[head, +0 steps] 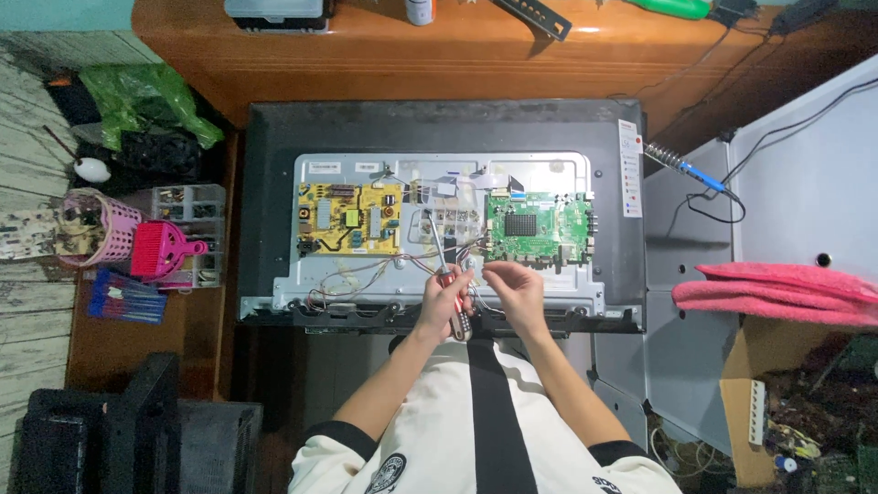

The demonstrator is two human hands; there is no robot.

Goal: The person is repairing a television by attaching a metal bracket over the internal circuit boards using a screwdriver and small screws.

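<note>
An opened flat television point(274, 183) lies face down, its metal back plate point(567, 174) exposed. A yellow power board point(349, 220) sits at the left of the plate and a green main board point(537, 229) at the right. My left hand point(443, 302) grips a screwdriver point(437, 245) by its red and clear handle, the shaft pointing up toward the plate's middle. My right hand point(515, 285) pinches thin wires point(476, 265) just below the green board's left corner.
A wooden desk point(384, 55) runs behind the television. A soldering iron point(688, 169) with a blue handle lies at the right on a grey panel. Pink cloth point(777, 293) rests at the right. A pink basket point(110, 229) and small parts drawers point(187, 206) stand at the left.
</note>
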